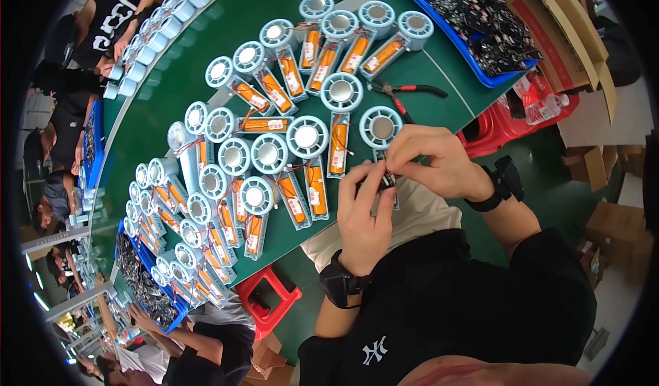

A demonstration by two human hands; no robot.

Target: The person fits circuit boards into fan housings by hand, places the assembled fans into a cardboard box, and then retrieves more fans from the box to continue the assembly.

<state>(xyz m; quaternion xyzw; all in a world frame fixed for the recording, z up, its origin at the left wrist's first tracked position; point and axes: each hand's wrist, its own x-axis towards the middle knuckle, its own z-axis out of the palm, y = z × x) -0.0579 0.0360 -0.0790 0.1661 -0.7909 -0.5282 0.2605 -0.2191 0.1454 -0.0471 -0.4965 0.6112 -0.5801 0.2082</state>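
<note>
A pale blue housing with a round, slotted head (381,128) lies at the table edge, its handle running down between my hands. My left hand (365,214) is closed on a small dark circuit board (386,180) over that handle. From the right, my right hand (434,163) pinches at the board's upper end; what sits between its fingertips is too small to make out. Just beyond my hands lie cutting pliers (405,92) with red and black handles. Beside them is a similar housing (342,92) with an orange battery (338,149) in its handle.
Many more such housings (269,154) cover the green table (274,247) to the left. A blue tray (491,82) of small circuit boards stands at the far right, another blue tray (180,317) at the lower left. A red stool (292,295) and cardboard boxes (618,228) flank me; other people work nearby.
</note>
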